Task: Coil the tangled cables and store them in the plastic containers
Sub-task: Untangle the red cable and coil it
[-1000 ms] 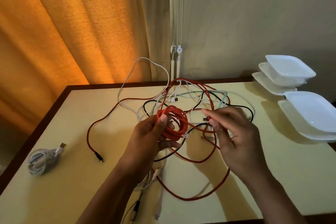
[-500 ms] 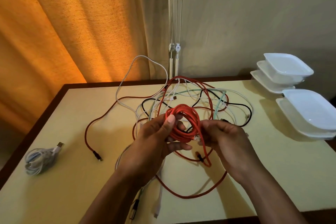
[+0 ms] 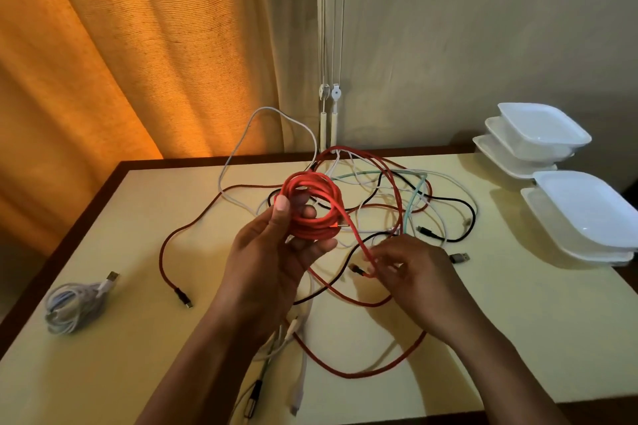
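My left hand [image 3: 272, 259] grips a coil of bright red cable [image 3: 312, 205], held up above the table with the thumb on its left side. A loose strand of that red cable runs down to my right hand [image 3: 411, 272], which pinches it near the end, low over the table. Under both hands lies a tangle of cables [image 3: 397, 193]: dark red, white, black and pale green. White plastic containers [image 3: 538, 134] are stacked at the far right, with another stack [image 3: 583, 214] nearer to me.
A coiled white cable [image 3: 74, 300] with a USB plug lies at the table's left edge. A dark red cable end [image 3: 179, 293] lies left of my arms. A grey USB plug [image 3: 459, 257] lies right of my right hand. Orange curtain and blind cords hang behind.
My left hand has lifted the red coil higher. My right hand has moved away from the coil, down and to the right, drawing out the loose strand.
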`<state>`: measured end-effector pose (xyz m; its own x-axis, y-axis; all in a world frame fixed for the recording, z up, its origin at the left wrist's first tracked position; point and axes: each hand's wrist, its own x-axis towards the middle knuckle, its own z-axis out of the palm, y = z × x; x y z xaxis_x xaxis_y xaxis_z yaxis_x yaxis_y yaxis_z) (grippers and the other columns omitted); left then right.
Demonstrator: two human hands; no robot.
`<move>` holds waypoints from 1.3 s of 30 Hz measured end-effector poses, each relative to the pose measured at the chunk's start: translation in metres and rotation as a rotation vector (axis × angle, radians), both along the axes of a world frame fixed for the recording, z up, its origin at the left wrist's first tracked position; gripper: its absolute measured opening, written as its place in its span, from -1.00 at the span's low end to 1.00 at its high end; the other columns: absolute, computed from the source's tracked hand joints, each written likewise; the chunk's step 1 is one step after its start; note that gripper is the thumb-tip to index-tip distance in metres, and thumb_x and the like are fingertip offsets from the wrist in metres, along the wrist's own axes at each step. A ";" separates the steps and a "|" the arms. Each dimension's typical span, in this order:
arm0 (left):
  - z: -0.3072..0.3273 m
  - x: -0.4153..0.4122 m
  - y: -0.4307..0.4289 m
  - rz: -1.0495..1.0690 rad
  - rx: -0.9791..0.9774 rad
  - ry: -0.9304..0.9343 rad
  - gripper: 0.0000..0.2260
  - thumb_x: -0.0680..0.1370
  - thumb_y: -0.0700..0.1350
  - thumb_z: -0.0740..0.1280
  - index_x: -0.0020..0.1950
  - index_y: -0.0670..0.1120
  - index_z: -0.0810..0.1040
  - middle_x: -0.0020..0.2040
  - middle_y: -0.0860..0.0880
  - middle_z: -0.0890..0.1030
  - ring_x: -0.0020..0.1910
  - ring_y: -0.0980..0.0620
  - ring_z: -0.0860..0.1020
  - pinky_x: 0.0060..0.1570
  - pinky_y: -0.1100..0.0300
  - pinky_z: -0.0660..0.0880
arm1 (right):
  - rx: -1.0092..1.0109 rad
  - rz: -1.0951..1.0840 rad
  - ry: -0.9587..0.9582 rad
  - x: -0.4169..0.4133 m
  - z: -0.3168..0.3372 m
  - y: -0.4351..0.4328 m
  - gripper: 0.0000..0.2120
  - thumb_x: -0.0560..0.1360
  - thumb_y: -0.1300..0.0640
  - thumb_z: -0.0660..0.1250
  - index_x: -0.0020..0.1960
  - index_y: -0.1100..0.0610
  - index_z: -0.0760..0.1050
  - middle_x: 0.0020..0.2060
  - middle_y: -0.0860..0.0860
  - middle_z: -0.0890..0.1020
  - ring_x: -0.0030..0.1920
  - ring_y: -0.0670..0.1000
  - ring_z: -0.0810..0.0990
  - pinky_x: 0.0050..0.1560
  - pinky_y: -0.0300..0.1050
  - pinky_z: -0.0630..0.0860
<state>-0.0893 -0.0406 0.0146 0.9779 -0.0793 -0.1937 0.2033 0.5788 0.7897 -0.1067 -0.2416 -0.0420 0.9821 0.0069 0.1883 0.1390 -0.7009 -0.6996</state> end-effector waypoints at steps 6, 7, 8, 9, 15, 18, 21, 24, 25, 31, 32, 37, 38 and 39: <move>-0.004 0.000 0.000 0.052 0.021 -0.019 -0.69 0.68 -0.06 0.19 0.20 -0.23 0.61 -0.06 -0.15 0.65 -0.13 -0.07 0.72 -0.18 0.15 0.66 | 0.165 0.197 0.281 -0.015 0.008 0.005 -0.61 0.50 0.33 0.40 0.10 -0.16 0.62 0.02 -0.16 0.69 -0.01 -0.19 0.70 0.06 -0.17 0.64; -0.004 0.001 0.001 0.068 0.016 -0.017 -0.70 0.68 -0.06 0.19 0.19 -0.23 0.61 -0.08 -0.13 0.65 -0.14 -0.05 0.72 -0.18 0.14 0.66 | 0.168 0.201 0.298 -0.015 0.007 0.006 -0.62 0.49 0.32 0.41 0.08 -0.15 0.62 0.02 -0.16 0.69 0.01 -0.18 0.70 0.09 -0.13 0.64; -0.004 0.001 0.002 0.078 0.011 -0.017 -0.70 0.68 -0.06 0.19 0.18 -0.23 0.61 -0.09 -0.12 0.64 -0.15 -0.04 0.71 -0.17 0.14 0.67 | 0.164 0.189 0.297 -0.016 0.007 0.007 -0.66 0.49 0.29 0.45 0.05 -0.16 0.63 0.00 -0.17 0.70 0.01 -0.18 0.69 0.12 -0.10 0.64; -0.003 0.001 0.002 0.079 0.008 -0.017 -0.70 0.68 -0.06 0.19 0.18 -0.22 0.61 -0.09 -0.13 0.64 -0.15 -0.04 0.71 -0.16 0.14 0.67 | 0.157 0.166 0.276 -0.016 0.005 0.008 -0.71 0.50 0.24 0.48 0.01 -0.17 0.65 -0.03 -0.20 0.70 0.00 -0.19 0.69 0.13 -0.08 0.64; -0.003 -0.001 -0.004 -0.034 0.028 -0.018 -0.67 0.61 -0.03 0.23 0.22 -0.22 0.60 -0.04 -0.19 0.64 -0.02 -0.15 0.72 -0.18 0.12 0.67 | 0.477 -0.133 0.093 -0.006 0.006 0.014 -0.90 0.61 0.12 0.36 0.01 -0.01 0.65 -0.17 -0.07 0.76 -0.10 -0.06 0.75 0.10 0.09 0.64; -0.007 -0.006 -0.010 -0.127 0.073 -0.023 -0.69 0.66 -0.07 0.20 0.25 -0.22 0.59 -0.06 -0.20 0.64 -0.06 -0.12 0.72 -0.18 0.12 0.67 | 0.947 -0.270 0.125 0.001 0.015 0.012 -0.86 0.65 0.27 0.26 0.08 0.22 0.60 -0.14 0.14 0.75 -0.06 0.12 0.76 0.00 -0.02 0.69; -0.010 -0.009 -0.016 -0.169 0.102 -0.010 -0.69 0.66 -0.06 0.21 0.27 -0.20 0.59 0.05 -0.27 0.63 -0.02 -0.15 0.71 -0.16 0.12 0.65 | 1.403 -0.276 0.275 0.002 0.022 0.011 -0.85 0.64 0.33 0.21 0.11 0.27 0.55 -0.11 0.25 0.73 -0.11 0.14 0.75 -0.12 -0.06 0.69; -0.011 -0.009 -0.018 -0.183 0.091 -0.011 -0.68 0.66 -0.05 0.20 0.27 -0.20 0.59 0.01 -0.22 0.63 -0.07 -0.11 0.70 -0.18 0.12 0.65 | 1.527 -0.264 0.370 0.003 0.019 0.011 -0.85 0.59 0.31 0.27 0.09 0.22 0.59 -0.08 0.21 0.72 -0.08 0.12 0.73 0.10 0.07 0.63; -0.011 -0.009 -0.018 -0.189 0.084 -0.011 -0.68 0.66 -0.05 0.20 0.27 -0.20 0.59 0.01 -0.22 0.63 -0.07 -0.11 0.70 -0.18 0.11 0.65 | 1.524 -0.243 0.407 0.004 0.017 0.013 -0.85 0.55 0.33 0.29 0.05 0.23 0.62 -0.05 0.22 0.72 -0.03 0.14 0.72 0.14 0.09 0.61; -0.015 -0.009 -0.021 -0.212 0.091 -0.019 -0.65 0.67 -0.05 0.19 0.27 -0.27 0.56 0.01 -0.25 0.64 -0.15 -0.10 0.69 -0.21 0.13 0.65 | 1.688 -0.165 0.569 -0.001 0.018 0.033 -0.68 0.55 0.38 0.27 0.29 0.40 0.53 0.02 0.27 0.68 -0.04 0.16 0.70 -0.02 -0.03 0.66; -0.015 -0.009 -0.020 -0.206 0.103 -0.031 -0.66 0.68 -0.05 0.18 0.26 -0.27 0.56 0.01 -0.25 0.66 -0.15 -0.10 0.69 -0.21 0.13 0.65 | 1.711 -0.164 0.569 -0.002 0.018 0.034 -0.66 0.55 0.35 0.29 0.31 0.40 0.51 0.05 0.27 0.68 -0.01 0.17 0.71 0.20 0.05 0.60; -0.017 -0.007 -0.020 -0.139 0.205 -0.108 -0.69 0.66 -0.05 0.20 0.28 -0.18 0.58 0.08 -0.21 0.71 -0.03 -0.10 0.71 -0.09 0.09 0.69 | 1.634 -0.147 0.476 -0.009 0.021 0.034 -0.54 0.48 0.18 0.37 0.36 0.28 0.52 0.20 0.22 0.66 0.27 0.17 0.62 0.42 0.17 0.41; -0.017 -0.008 -0.019 -0.138 0.215 -0.118 -0.69 0.65 -0.04 0.21 0.28 -0.16 0.58 0.08 -0.18 0.72 -0.01 -0.10 0.71 -0.07 0.09 0.68 | 1.606 -0.146 0.455 -0.011 0.023 0.035 -0.53 0.47 0.16 0.39 0.35 0.27 0.53 0.21 0.21 0.66 0.27 0.15 0.63 0.38 0.15 0.43; -0.016 -0.008 -0.019 -0.139 0.221 -0.128 -0.69 0.64 -0.03 0.21 0.28 -0.14 0.58 0.09 -0.17 0.72 0.01 -0.10 0.71 -0.06 0.09 0.69 | 1.584 -0.149 0.439 -0.012 0.024 0.036 -0.53 0.47 0.14 0.40 0.34 0.26 0.54 0.22 0.20 0.66 0.29 0.13 0.62 0.35 0.13 0.45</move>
